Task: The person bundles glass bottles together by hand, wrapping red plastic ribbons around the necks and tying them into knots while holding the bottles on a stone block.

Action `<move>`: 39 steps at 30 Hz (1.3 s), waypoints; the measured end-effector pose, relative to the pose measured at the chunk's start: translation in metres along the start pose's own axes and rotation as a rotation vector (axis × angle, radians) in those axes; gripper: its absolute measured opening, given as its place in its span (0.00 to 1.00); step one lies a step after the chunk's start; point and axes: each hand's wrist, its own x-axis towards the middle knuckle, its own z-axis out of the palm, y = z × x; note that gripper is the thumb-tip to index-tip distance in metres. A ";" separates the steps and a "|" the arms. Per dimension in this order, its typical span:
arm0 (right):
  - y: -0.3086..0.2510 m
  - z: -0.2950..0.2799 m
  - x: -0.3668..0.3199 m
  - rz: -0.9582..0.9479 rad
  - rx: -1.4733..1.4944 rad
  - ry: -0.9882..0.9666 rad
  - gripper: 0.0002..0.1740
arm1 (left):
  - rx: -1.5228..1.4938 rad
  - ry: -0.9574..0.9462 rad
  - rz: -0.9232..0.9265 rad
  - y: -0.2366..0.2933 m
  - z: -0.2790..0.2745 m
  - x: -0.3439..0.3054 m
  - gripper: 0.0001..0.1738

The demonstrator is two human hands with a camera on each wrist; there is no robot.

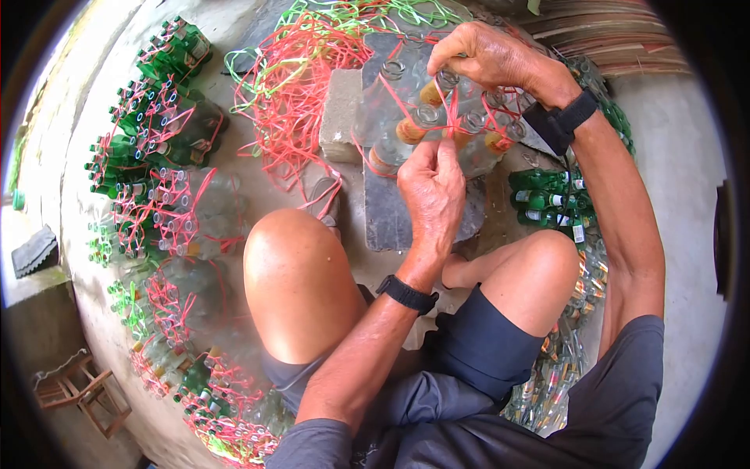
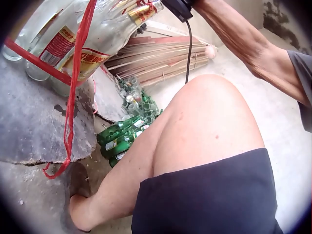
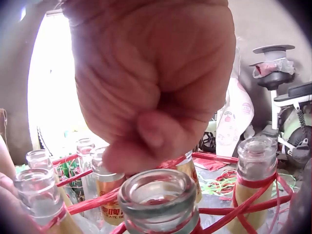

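In the head view, clear glass bottles (image 1: pixel 427 117) stand in a bundle laced with red strap (image 1: pixel 452 117). My left hand (image 1: pixel 433 187) pinches the strap at the front of the bundle. Above the bottle mouths, my right hand (image 1: pixel 492 56) has curled fingers; it seems to grip strap, though the fingertips are partly hidden. The right wrist view has this hand (image 3: pixel 156 87) over the bottle necks, with strap crossing around a bottle neck (image 3: pixel 256 161). In the left wrist view, a loose strap end (image 2: pixel 70 117) hangs beside labelled bottles (image 2: pixel 92 61); the left hand is out of that view.
A dark slab (image 1: pixel 387 223) lies under the bundle, beside a concrete block (image 1: pixel 341 109). Tangled red and green straps (image 1: pixel 301 86) lie behind the block. Tied bottle bundles (image 1: pixel 187 195) line the left floor; green bottles (image 1: pixel 547 198) and more glass lie at the right.
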 end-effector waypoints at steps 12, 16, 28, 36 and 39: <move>0.027 0.011 0.003 0.010 0.066 0.035 0.18 | 0.032 -0.011 0.002 0.029 -0.011 -0.008 0.18; 0.011 0.012 -0.007 -0.085 -0.063 0.127 0.16 | 0.018 -0.047 -0.006 0.029 -0.018 -0.009 0.17; -0.084 0.062 -0.074 0.136 -0.079 0.448 0.10 | 0.092 -0.092 0.013 0.025 -0.032 0.000 0.16; -0.083 0.082 -0.073 0.181 -0.082 0.581 0.08 | 0.250 -0.110 0.063 0.024 -0.042 0.005 0.15; -0.084 0.086 -0.070 0.225 -0.125 0.611 0.08 | 0.278 -0.115 0.068 0.026 -0.044 0.003 0.15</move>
